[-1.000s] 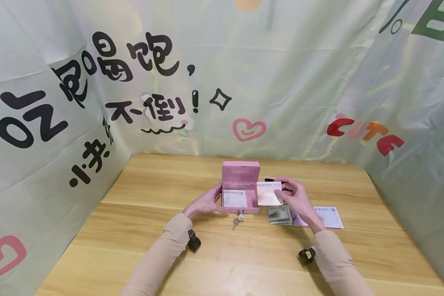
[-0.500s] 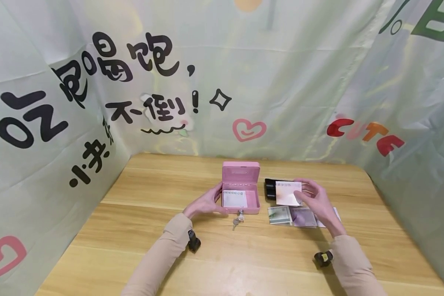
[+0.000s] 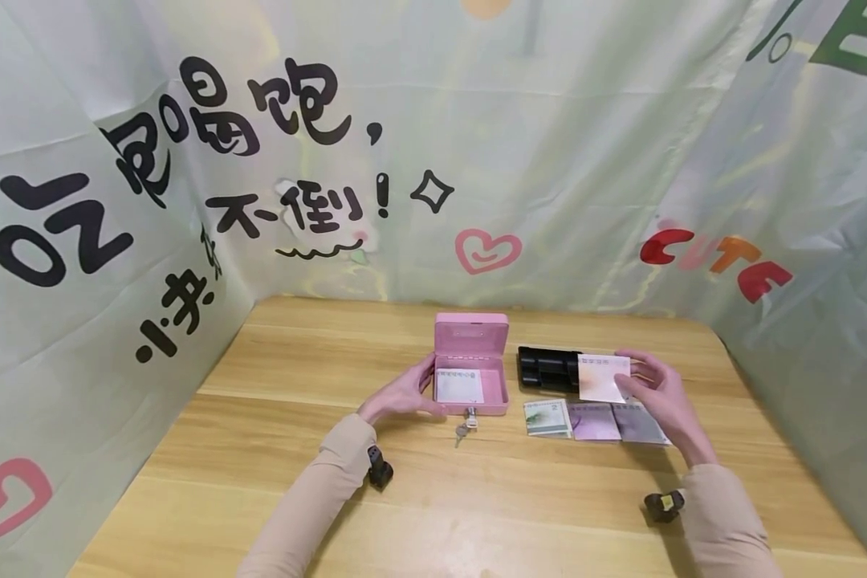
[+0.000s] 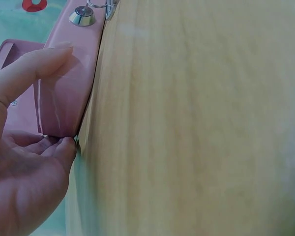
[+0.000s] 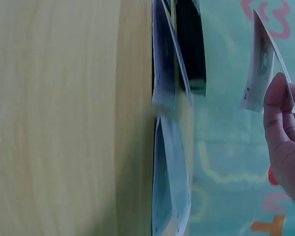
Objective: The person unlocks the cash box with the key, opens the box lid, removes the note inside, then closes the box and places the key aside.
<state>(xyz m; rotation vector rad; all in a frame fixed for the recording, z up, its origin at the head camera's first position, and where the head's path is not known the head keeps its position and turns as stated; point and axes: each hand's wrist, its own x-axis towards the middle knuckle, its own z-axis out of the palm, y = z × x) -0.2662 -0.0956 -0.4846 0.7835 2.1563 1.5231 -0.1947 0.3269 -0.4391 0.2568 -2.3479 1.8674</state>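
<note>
In the head view an open pink cash box (image 3: 471, 341) stands on the table with a folded banknote (image 3: 458, 386) in its left part. My left hand (image 3: 399, 393) grips the box's left front corner; the left wrist view shows the thumb over the front edge and the fingertips at the side. Just right of a black coin tray (image 3: 547, 352), my right hand (image 3: 661, 397) pinches a folded pale banknote (image 3: 598, 377), raised off the table. From the right wrist view, this note hangs folded in a V between thumb and fingers.
Folded banknotes lie in a row before the tray: a green one (image 3: 544, 418), a purple one (image 3: 595, 423) and a bluish one (image 3: 639, 424). Keys (image 3: 461, 434) hang from the box's front lock (image 3: 471, 416). A printed curtain (image 3: 549, 160) encloses the wooden table (image 3: 520, 506).
My right hand has carried the pinched banknote rightward, away from the box and past the black tray, which now shows more fully. The left hand stays on the box.
</note>
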